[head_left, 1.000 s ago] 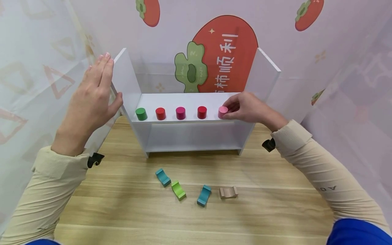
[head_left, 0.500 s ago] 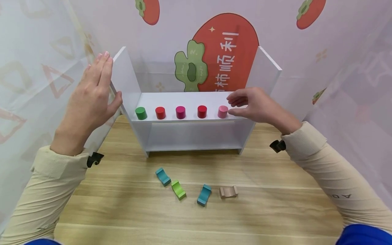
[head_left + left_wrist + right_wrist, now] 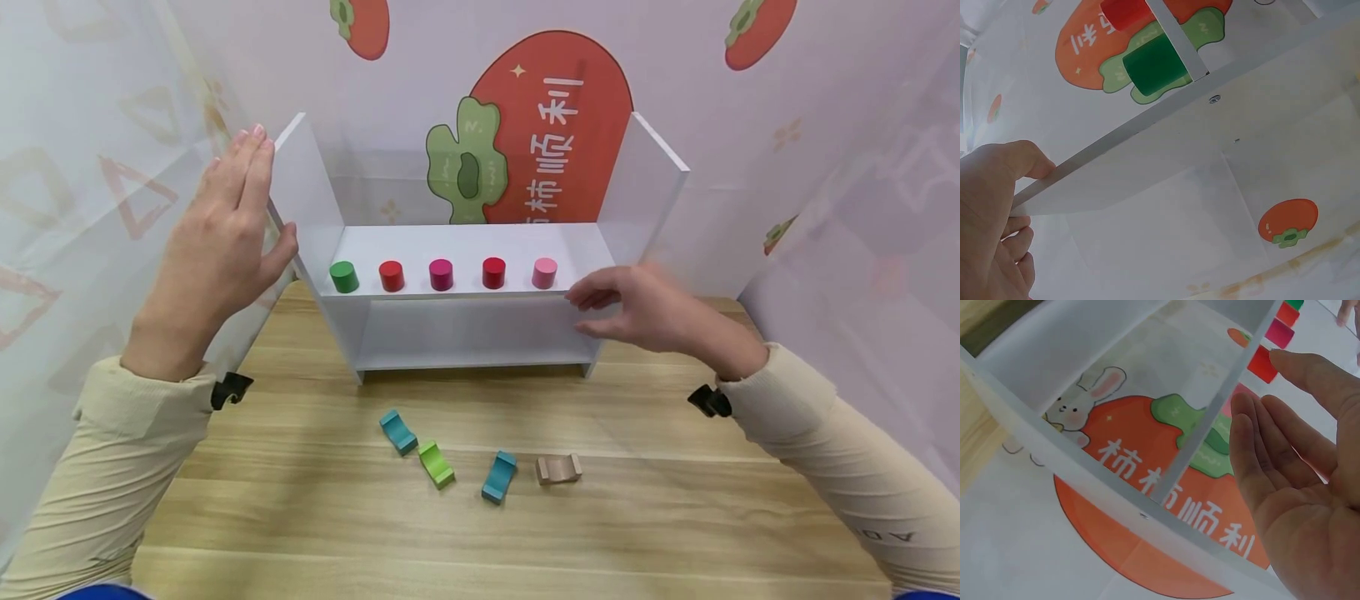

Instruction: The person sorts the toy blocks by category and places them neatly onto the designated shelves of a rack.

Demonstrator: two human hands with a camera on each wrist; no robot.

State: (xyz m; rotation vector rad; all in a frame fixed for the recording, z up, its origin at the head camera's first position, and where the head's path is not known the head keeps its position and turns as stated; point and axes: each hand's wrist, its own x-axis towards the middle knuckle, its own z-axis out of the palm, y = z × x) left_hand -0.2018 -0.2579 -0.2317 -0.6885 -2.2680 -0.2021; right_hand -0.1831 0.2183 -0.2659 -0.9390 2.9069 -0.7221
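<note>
1. White shelf unit (image 3: 472, 242): your left hand (image 3: 217, 225) pinches its left side panel (image 3: 311, 179).
2. Your right hand (image 3: 648, 308) is empty, thumb spread, just beyond the row.
3. Four curved blocks (image 3: 437, 465) lie before the unit; reaching them would call for lowering that hand.
4. Five cylinders (image 3: 441, 275) line the upper shelf; arranging them seems the step.
</note>
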